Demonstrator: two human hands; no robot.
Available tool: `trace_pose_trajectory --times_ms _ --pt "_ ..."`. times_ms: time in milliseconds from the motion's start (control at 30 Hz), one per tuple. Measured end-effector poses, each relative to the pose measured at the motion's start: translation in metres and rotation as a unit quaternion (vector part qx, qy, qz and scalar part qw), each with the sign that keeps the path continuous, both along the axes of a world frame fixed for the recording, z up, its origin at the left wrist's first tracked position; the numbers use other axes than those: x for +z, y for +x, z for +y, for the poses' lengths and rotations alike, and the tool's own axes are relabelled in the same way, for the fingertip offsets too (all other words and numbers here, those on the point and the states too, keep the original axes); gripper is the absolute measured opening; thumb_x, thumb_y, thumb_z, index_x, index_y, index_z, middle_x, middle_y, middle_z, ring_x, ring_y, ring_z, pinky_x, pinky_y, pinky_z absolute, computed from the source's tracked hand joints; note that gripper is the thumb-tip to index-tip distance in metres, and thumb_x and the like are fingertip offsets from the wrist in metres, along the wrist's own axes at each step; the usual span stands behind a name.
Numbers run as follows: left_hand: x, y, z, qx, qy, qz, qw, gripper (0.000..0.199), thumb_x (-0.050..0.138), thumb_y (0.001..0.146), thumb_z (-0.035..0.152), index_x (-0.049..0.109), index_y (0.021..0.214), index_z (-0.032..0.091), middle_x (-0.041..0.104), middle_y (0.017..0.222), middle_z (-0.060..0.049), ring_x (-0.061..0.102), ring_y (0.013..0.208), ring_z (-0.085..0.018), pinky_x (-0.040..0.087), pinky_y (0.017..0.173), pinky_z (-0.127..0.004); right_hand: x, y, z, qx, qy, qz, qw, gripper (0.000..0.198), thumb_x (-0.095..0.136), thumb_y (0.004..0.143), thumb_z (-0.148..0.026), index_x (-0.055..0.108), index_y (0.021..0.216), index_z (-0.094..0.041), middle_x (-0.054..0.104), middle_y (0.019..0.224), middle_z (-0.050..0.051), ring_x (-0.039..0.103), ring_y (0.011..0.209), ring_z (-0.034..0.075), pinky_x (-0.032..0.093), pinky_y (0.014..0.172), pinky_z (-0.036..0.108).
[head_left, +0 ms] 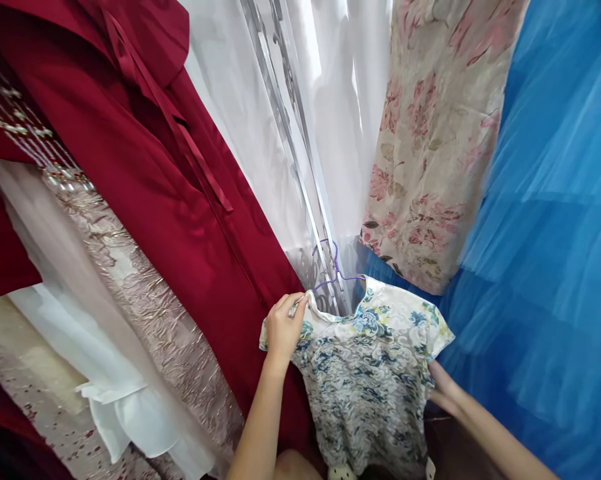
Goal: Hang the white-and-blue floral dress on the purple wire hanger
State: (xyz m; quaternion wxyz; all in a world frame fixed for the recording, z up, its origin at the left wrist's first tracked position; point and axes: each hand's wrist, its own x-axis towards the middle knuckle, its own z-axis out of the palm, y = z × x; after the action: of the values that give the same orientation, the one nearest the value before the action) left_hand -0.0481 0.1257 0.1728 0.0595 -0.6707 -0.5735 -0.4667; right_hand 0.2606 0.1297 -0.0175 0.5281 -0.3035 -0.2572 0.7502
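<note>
A short-sleeved floral blouse (pixel 368 387), white with blue, grey and yellow pattern, hangs on a thin purple wire hanger (pixel 336 267). My left hand (pixel 284 325) pinches the blouse's shoulder beside the neckline, thumb and fingers closed on the cloth. From the right, my right hand (pixel 441 381) reaches in under the other sleeve. Its fingers are hidden behind the blouse, so I cannot tell how they are held. The hanger's hook is up against a white metal rail (pixel 308 180); whether it is hooked on is unclear.
A long dark red garment (pixel 205 267) hangs at left, beside beaded, brocade and white clothes. At right hang a beige floral dress (pixel 425 173) and layered blue tulle (pixel 545 280). A white curtain (pixel 350 100) stands behind the rail.
</note>
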Motion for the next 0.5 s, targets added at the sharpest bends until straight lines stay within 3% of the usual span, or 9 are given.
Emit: trace_pose_trajectory --times_ms 133,300,400,500 --pt "0.023 -0.004 0.003 0.013 -0.02 0.057 0.998 0.021 0.056 0.093 0.039 0.072 0.099 0.028 0.072 0.098 0.001 0.067 0.09 -0.017 0.046 0.08 -0.024 -0.02 0.019 -0.037 0.128 -0.053 0.07 0.988 0.036 0.062 0.089 -0.041 0.068 0.117 -0.019 0.075 0.112 0.011 0.07 0.103 0.028 0.047 0.102 0.044" --pt "0.053 -0.001 0.024 -0.001 -0.021 0.14 0.99 0.02 0.055 0.094 0.041 0.07 0.093 0.027 0.073 0.096 0.002 0.066 0.088 -0.016 0.043 0.075 -0.026 -0.012 0.017 -0.083 0.166 -0.049 0.12 0.978 0.038 0.059 0.091 -0.045 0.068 0.118 -0.021 0.073 0.117 0.012 0.066 0.112 0.028 0.043 0.106 0.046" --pt "0.048 0.008 0.039 -0.038 0.018 0.196 0.98 0.023 0.055 0.094 0.041 0.067 0.088 0.023 0.069 0.088 -0.002 0.061 0.086 -0.019 0.041 0.08 -0.031 -0.003 0.004 -0.107 0.19 -0.06 0.126 0.972 0.031 0.066 0.085 -0.043 0.074 0.106 -0.021 0.074 0.112 0.011 0.064 0.115 0.029 0.042 0.107 0.046" --pt "0.024 0.015 0.05 -0.053 0.095 0.181 0.977 0.027 0.048 0.097 0.04 0.064 0.089 0.02 0.066 0.085 -0.005 0.057 0.089 -0.021 0.04 0.09 -0.037 0.007 -0.008 -0.129 0.206 -0.073 0.096 0.971 0.024 0.072 0.078 -0.043 0.077 0.088 -0.021 0.076 0.103 0.011 0.064 0.112 0.031 0.041 0.107 0.043"
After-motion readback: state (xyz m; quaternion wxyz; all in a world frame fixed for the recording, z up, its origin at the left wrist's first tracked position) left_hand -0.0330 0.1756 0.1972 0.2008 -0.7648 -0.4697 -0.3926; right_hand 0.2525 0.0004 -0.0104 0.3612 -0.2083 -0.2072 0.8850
